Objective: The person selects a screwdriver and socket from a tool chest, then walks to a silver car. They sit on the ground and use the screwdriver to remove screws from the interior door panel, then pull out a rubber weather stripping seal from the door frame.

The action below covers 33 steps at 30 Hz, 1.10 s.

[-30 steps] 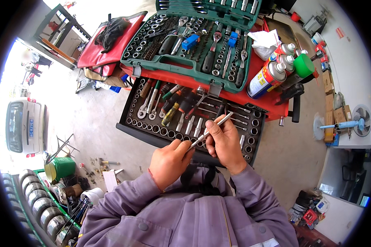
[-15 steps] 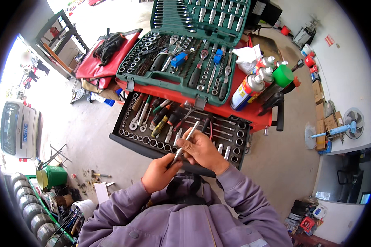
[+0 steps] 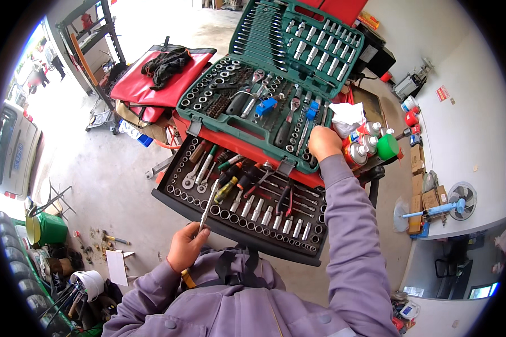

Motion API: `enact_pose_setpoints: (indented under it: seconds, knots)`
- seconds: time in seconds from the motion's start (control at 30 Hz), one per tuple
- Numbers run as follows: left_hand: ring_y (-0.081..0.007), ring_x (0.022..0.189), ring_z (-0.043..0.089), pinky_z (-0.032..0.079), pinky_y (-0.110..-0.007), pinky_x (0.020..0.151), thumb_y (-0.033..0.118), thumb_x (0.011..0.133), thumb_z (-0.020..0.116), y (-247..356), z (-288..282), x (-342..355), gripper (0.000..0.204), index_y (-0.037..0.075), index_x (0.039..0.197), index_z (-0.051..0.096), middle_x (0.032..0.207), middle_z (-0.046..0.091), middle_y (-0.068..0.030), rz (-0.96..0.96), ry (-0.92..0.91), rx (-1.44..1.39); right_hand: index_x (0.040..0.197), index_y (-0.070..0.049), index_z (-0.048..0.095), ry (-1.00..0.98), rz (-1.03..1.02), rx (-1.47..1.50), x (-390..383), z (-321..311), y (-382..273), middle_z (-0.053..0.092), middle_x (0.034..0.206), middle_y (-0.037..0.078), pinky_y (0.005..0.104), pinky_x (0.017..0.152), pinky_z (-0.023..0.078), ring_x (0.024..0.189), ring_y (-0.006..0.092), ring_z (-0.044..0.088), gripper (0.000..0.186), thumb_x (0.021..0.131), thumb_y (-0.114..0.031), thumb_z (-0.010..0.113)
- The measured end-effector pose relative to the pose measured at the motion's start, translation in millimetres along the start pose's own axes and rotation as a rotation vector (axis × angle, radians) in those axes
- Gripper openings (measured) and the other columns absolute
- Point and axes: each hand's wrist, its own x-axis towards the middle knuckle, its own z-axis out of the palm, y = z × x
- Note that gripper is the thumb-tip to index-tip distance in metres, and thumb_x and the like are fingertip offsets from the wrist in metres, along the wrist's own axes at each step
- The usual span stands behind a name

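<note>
Now left hand low, gripping slim metal tool; right hand outstretched, fingers curled into green socket case

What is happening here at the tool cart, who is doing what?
A person in a grey work jacket stands over a red tool cart. The left hand holds a slim metal tool by its lower end, above the open black drawer of sockets. The right hand reaches up to the right edge of the open green socket case, close to some spray cans. What its fingers grip is hidden.
</note>
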Motion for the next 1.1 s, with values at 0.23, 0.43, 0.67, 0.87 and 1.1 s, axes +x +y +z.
enact_pose_setpoints:
  seconds: [0.23,0.43,0.67,0.87,1.1]
  knots:
    - [-0.0051,0.069,0.046,0.041,-0.024,0.061,0.014,0.099,0.065,6.9,-78.0,25.7,0.017,0.000,0.106,0.068,0.073,0.054,0.0036,0.052,-0.044,-0.067,0.101,0.004,0.072,-0.488,0.381,0.051,43.8,-20.6,-3.6,0.075,0.092,0.021,0.0423,0.071,0.059,0.083,0.0318,0.074,0.030,0.084,-0.021,0.074]
    - [-0.0052,0.065,0.045,0.041,-0.025,0.059,0.013,0.098,0.065,-20.9,-172.6,46.2,0.014,0.000,0.103,0.068,0.070,0.054,0.0026,0.016,-0.046,-0.144,0.103,-0.002,0.072,-0.725,0.448,-0.083,64.8,1.0,50.0,0.075,0.105,0.016,0.0393,0.086,0.055,0.098,0.0281,0.073,0.032,0.085,-0.028,0.071]
    - [-0.0027,0.047,0.043,0.034,-0.022,0.042,0.020,0.102,0.062,-38.2,-270.7,73.4,0.019,0.001,0.100,0.064,0.065,0.053,0.0038,-0.219,0.074,-0.395,0.106,0.007,0.065,-0.379,0.894,0.355,74.1,-17.3,-3.5,0.070,0.101,0.023,0.0565,0.065,0.060,0.082,0.0362,0.071,0.032,0.086,-0.019,0.067]
    - [-0.0035,0.044,0.042,0.033,-0.022,0.040,0.021,0.104,0.058,-37.8,-303.9,118.4,0.020,0.002,0.101,0.063,0.062,0.047,0.0047,-0.205,0.186,-0.400,0.093,0.006,0.064,-0.610,0.968,0.258,69.3,-3.2,11.8,0.069,0.093,0.021,0.0529,0.067,0.063,0.081,0.0344,0.071,0.020,0.080,-0.007,0.073]
    - [-0.0041,0.045,0.043,0.035,-0.022,0.041,0.022,0.104,0.057,-7.0,-310.8,165.3,0.021,0.001,0.104,0.063,0.062,0.047,0.0043,-0.192,0.194,-0.379,0.081,-0.002,0.063,-0.657,0.926,0.338,57.9,-26.4,3.8,0.058,0.071,0.007,0.0419,0.060,0.058,0.062,0.0208,0.058,0.020,0.078,-0.014,0.078]
